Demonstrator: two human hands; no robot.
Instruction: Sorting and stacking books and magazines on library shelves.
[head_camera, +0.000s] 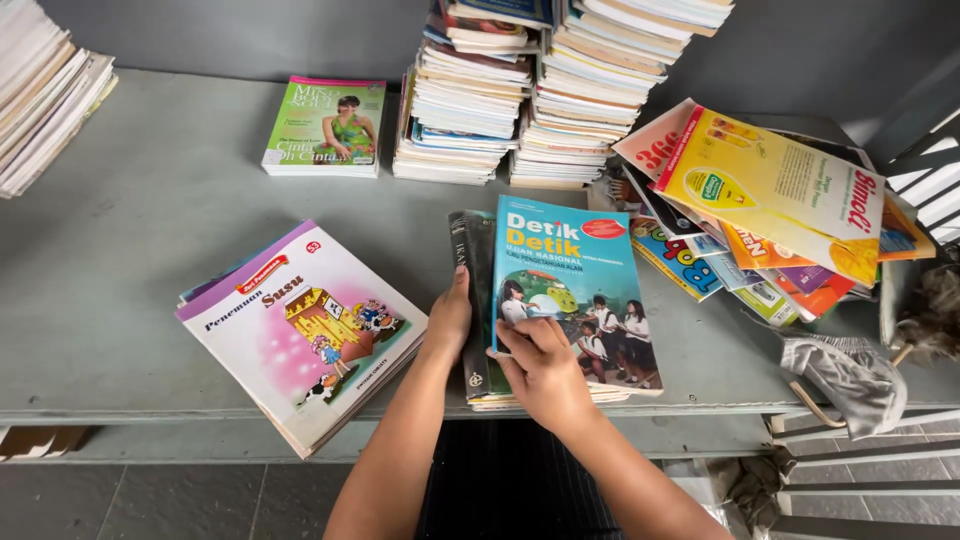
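A blue book with school children on its cover (572, 275) lies on top of a small pile at the front of the grey table (130, 260). Beneath it a dark book (472, 260) shows along the left side. My left hand (449, 322) rests against the left edge of this pile, thumb up along the dark book. My right hand (540, 365) lies on the blue cover's lower left corner, fingers curled on its edge.
A pink and white picture book (305, 325) tops a stack at the left front. A green magazine (326, 125) lies farther back. Tall book stacks (520, 90) stand behind; a loose heap with a yellow booklet (775, 190) at right; a grey cloth (850, 375).
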